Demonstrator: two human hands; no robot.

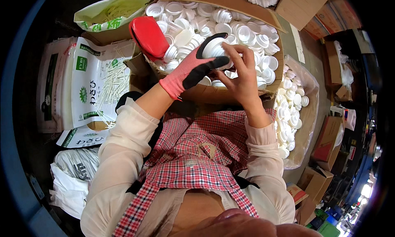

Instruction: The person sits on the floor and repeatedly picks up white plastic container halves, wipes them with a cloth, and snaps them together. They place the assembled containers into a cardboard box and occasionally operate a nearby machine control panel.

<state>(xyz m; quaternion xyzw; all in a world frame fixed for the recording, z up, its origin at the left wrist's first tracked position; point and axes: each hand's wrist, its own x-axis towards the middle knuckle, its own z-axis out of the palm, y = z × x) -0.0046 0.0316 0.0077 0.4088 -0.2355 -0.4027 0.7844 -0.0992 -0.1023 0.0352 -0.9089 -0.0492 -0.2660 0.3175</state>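
Note:
My left hand (187, 72), in a pink glove with black fingers and palm, grips a round white plastic cap (214, 49) with ridged sides. My bare right hand (242, 80) has its thumb and fingers bent in against the right side of that cap; its fingertips are partly hidden. Both hands are over the near part of a cardboard box (269, 91) heaped with similar white caps (247, 33), some nested into short stacks. A red pouch (149, 37) lies on the box's left corner, left of my gloved hand.
Thin white sticks (117, 76) lie on a printed white bag (86, 84) at left. Behind it stands a green-and-white bag (111, 10) of pale sticks. To the right, a clear-lined box (304, 130) holds more caps (288, 113). Cardboard boxes (329, 140) line the far right.

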